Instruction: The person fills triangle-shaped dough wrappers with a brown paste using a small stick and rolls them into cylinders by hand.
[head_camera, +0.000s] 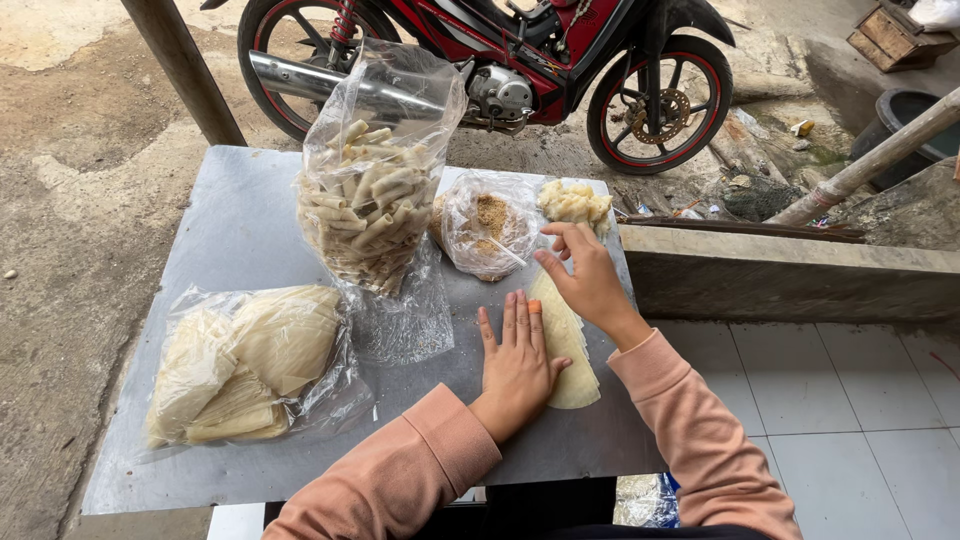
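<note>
On the grey sheet-metal desk (230, 230), left to right:

1. Clear plastic bag of pale, folded triangular wrapper sheets (245, 365), lying flat at the near left.
2. Tall clear plastic bag of small cream-coloured rolled pastries (372, 205), standing upright with its mouth open, behind and to the right of item 1; a loose flap of its plastic spreads on the desk below it.
3. Left hand (517, 362), in a peach-pink sleeve, palm down with fingers spread and straight, pressing flat on the desk; its right side touches the near edge of item 5. It grips nothing.
4. Small clear plastic bag of brown crumbly filling (489, 232), open, with a thin white stick in it, just right of item 2.
5. Stack of thin pale yellow wrapper sheets (567, 350), lying flat near the desk's right edge, between the two hands.
6. Right hand (585, 275), fingers loosely curled, resting on the far end of item 5; whether it pinches a sheet cannot be told.
7. Heap of pale yellow lumps (575, 203), at the far right corner.

Beyond the desk: red and black motorbike (520, 60), parked on bare ground.
</note>
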